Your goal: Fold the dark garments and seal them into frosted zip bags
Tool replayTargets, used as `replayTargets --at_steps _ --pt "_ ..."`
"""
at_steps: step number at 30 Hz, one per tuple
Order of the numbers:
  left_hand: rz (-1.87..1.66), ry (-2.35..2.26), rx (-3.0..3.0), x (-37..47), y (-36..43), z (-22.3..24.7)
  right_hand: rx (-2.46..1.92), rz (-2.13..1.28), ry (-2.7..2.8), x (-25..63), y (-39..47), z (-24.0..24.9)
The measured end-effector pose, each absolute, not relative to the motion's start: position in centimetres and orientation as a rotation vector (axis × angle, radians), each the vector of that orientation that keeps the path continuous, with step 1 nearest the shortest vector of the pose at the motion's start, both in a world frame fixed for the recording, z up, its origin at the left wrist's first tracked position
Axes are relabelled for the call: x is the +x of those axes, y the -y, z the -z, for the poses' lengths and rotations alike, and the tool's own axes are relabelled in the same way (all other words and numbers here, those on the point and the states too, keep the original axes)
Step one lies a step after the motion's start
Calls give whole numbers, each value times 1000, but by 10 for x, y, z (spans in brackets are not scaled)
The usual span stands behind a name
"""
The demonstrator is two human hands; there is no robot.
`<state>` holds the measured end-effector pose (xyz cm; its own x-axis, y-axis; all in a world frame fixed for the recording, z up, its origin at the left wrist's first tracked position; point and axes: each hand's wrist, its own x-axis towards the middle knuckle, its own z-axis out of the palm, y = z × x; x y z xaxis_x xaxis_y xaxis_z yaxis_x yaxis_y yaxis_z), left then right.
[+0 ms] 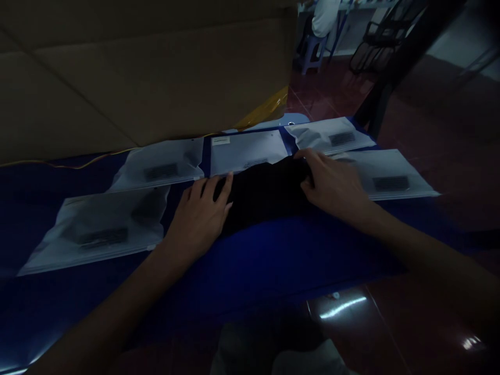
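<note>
A black folded cloth (267,192) lies across the middle of the blue table (273,260). My left hand (203,213) rests on its left end, fingers bent and somewhat apart. At the right end, my right hand (332,182) has its thumb and fingers closed on the cloth's edge. Just behind the cloth is a white plastic bag (248,148) with a small label, partly covered by it. Frosted bags with dark labels lie on both sides: one near my left forearm (113,224) and one beyond my right wrist (390,174).
A large cardboard box (156,83) stands along the back left, with yellow tape at its corner. Two more bags lie at the back left (160,164) and back right (332,134). Beyond are a dark post, a folding chair (383,36) and a person on a blue stool (312,52).
</note>
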<state>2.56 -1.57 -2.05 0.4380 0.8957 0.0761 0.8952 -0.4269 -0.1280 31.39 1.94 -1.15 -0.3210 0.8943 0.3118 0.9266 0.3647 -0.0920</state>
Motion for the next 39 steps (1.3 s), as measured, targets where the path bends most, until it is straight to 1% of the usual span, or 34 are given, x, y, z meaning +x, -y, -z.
replayTargets --at_steps 3,5,8,15,20,28,31,34,37,39 --pt "-2 1591 -2524 23 16 20 -1665 299 2359 326 -27 13" --pt "11 1567 -2509 22 16 19 -1617 307 2439 328 -28 17" --pt "34 1543 -2472 22 17 19 -1536 244 2503 325 -26 22" --pt "125 1554 -2391 25 18 11 -1419 13 2347 313 -23 18" --pt "148 1580 -2424 23 15 4 -1350 -26 2325 317 -28 18" --pt "298 1525 -2497 22 16 5 -1390 -116 2326 316 -29 14" --pt "358 1452 -2467 21 19 4 -1351 -205 2202 316 -27 7" --pt "423 1353 -2439 19 21 1 -1267 -348 2089 318 -24 -1" --pt "421 1372 -2415 19 21 -2 -1147 -486 2069 320 -24 -5" --pt "405 1392 -2412 19 20 -3 -1109 -452 2085 320 -24 -5"
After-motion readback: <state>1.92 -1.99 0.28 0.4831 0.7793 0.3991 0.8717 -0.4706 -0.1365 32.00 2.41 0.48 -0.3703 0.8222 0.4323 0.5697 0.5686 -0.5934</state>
